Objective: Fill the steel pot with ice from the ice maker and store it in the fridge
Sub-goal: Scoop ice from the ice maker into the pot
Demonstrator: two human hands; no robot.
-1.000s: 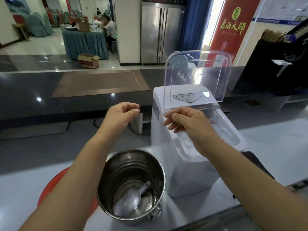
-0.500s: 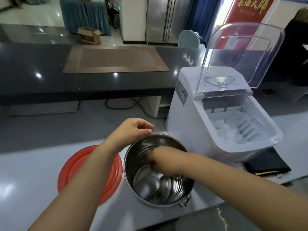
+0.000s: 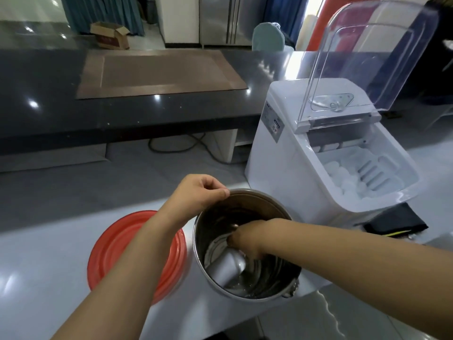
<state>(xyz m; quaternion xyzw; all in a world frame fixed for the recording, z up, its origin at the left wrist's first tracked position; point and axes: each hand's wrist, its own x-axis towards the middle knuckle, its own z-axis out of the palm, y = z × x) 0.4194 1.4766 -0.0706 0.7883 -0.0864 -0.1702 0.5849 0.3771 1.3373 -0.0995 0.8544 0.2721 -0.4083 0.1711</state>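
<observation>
The steel pot (image 3: 257, 200) stands on the white counter in front of me. My right hand (image 3: 245, 238) reaches down inside it and grips the handle of a metal scoop (image 3: 226, 267) lying on the pot's bottom. My left hand (image 3: 199, 192) sits at the pot's far left rim with fingers curled, the fingertips at the rim's edge. To the right is the white ice maker (image 3: 282, 155), its clear lid (image 3: 372, 55) raised, with ice cubes (image 3: 343, 177) in its basket.
A red round lid (image 3: 117, 244) lies left of the pot. A black cloth (image 3: 394, 222) sits under the ice maker's front corner. A dark counter (image 3: 49, 94) with a brown mat runs behind. A steel fridge (image 3: 225, 20) stands far back.
My right hand left the ice maker's lid and went down into the pot to the scoop. My left hand dropped to the pot's rim. The view tilted downward.
</observation>
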